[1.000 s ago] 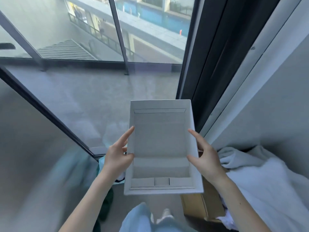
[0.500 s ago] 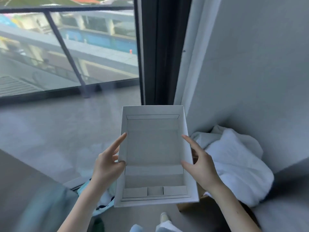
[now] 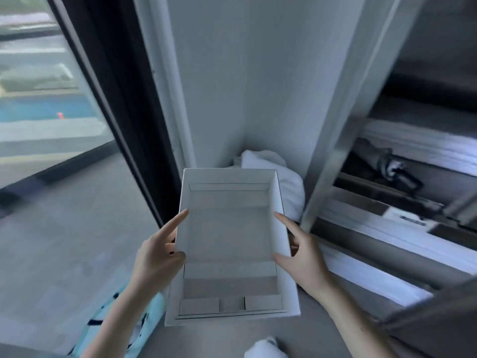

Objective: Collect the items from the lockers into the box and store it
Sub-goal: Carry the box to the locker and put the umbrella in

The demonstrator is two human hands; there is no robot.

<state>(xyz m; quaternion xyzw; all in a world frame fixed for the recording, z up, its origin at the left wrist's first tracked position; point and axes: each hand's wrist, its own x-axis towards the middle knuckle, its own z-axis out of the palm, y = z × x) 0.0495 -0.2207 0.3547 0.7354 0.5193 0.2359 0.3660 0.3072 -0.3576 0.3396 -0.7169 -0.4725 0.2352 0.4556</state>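
Since half a second ago my view has swung right: the window (image 3: 51, 99) has slid off to the left edge, and open lockers (image 3: 382, 215) have come in along the right side. The box (image 3: 228, 236) has kept its place between my hands, in the same hold.

My left hand (image 3: 157, 257) grips the box's left wall. The thumb is hooked over the rim into the inside, and the index finger (image 3: 180, 218) lies straight along the outer edge of that wall, pointing toward the far end. My other fingers are tucked against the outside, and I cannot tell how far they reach under it.

My right hand (image 3: 303, 257) mirrors this on the right wall, thumb over the rim and index finger stretched forward along the edge. The remaining fingers are curled outside the wall.

Both hands are clamped on the box about midway along its long sides. The box is white, open-topped and held level in the air, with nothing in it but its own folded card flaps.

A white cloth (image 3: 273, 169) lies bunched in the corner beyond the box's far right corner. In one locker compartment sits a dark object (image 3: 387, 166), too blurred to name. A teal striped fabric (image 3: 147, 319) shows below my left wrist.
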